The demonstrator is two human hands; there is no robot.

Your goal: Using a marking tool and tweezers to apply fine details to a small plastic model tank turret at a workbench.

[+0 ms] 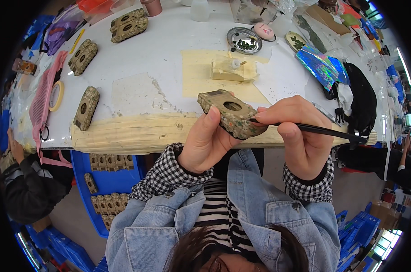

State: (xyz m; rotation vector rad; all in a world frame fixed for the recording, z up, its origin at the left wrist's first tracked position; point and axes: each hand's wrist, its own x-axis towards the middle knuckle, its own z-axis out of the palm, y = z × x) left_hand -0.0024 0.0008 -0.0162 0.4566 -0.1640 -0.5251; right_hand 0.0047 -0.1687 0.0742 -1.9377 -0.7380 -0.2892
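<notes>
My left hand (197, 144) grips a small stone-textured block (238, 119) from below and the side, thumb along its near edge. The block is brown and mossy, tilted, with a flat tan top and a round dark opening. Pinched in my right hand (305, 129) is a pair of black tweezers (330, 132). Its tips reach the block's right side, close to green specks there; whether they hold a piece is too small to tell. Both hands are just above the table's front edge.
A taped stand (233, 71) with a small white nozzle sits ahead. Beyond it, a round metal dish (233, 35) holds dark green bits. Similar blocks (86, 109) stand at the left, near a tape roll (56, 96). Below, a blue tray (116, 180) holds several more. Holographic film (315, 65) lies right.
</notes>
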